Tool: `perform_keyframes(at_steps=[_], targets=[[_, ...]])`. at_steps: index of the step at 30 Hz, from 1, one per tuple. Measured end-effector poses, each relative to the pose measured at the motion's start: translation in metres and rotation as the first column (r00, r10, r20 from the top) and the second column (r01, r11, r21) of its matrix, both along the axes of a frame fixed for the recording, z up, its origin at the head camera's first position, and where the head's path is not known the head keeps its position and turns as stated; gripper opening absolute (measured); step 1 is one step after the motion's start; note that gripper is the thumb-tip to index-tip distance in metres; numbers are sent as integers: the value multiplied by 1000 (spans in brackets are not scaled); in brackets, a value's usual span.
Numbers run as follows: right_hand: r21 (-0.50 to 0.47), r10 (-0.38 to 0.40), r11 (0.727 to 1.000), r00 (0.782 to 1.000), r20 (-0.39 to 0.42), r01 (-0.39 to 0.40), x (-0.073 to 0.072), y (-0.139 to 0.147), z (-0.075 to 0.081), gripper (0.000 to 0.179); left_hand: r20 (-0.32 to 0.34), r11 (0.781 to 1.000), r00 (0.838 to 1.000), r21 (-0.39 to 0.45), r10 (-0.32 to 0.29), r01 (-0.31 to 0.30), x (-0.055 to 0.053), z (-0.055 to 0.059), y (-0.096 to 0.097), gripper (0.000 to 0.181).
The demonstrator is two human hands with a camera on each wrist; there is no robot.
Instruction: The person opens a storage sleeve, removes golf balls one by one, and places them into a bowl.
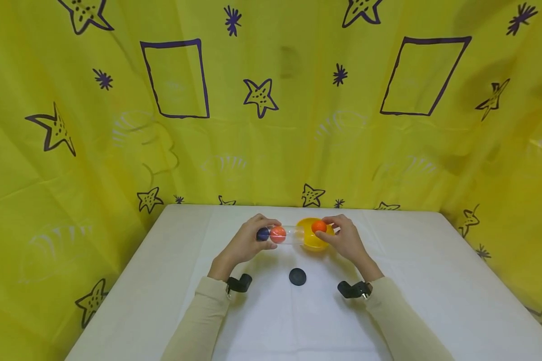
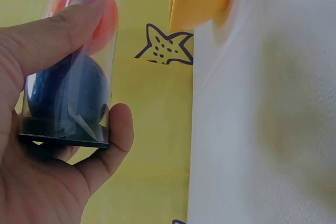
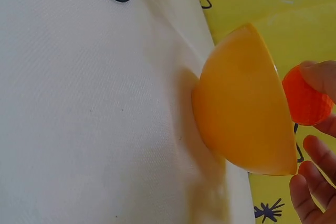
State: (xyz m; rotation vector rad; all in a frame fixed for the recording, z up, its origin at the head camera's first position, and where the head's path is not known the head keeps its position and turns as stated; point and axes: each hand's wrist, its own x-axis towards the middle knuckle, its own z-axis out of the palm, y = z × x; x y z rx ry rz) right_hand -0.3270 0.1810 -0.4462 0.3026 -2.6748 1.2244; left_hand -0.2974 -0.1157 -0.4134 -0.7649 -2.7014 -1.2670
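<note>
A clear tube (image 1: pixel 293 234) lies sideways in my left hand (image 1: pixel 249 238), which grips it near its black-capped end. Inside it sit a dark blue ball (image 2: pixel 71 90) by the cap and an orange-red ball (image 1: pixel 277 234) beside that one. My right hand (image 1: pixel 345 237) pinches an orange ball (image 1: pixel 318 226) between thumb and fingers, just above the rim of a yellow bowl (image 1: pixel 315 245). The tube's far end points toward the bowl and overlaps it in the head view. In the right wrist view the orange ball (image 3: pixel 307 96) shows a dimpled surface.
A round black cap (image 1: pixel 297 277) lies on the white-covered table (image 1: pixel 271 321), nearer to me than the bowl. Behind the table hangs a yellow curtain (image 1: pixel 289 140) with drawn stars. Each wrist carries a black camera mount (image 1: pixel 240 283).
</note>
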Motion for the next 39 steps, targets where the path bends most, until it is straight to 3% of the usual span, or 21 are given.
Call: perform_keyframes(at_steps=[20, 31, 39], targets=[[-40, 3, 999, 992, 123, 2, -12, -6, -12, 48, 4, 1000, 1000, -6, 5, -5, 0, -1, 1, 50], [-42, -48, 997, 980, 192, 57, -10, -3, -14, 47, -1, 1000, 1000, -8, -3, 3, 2, 1, 1, 49], [-70, -61, 995, 992, 112, 70, 1, 5, -3, 41, -4, 1000, 1000, -20, 1, -1, 1, 0, 2, 50]])
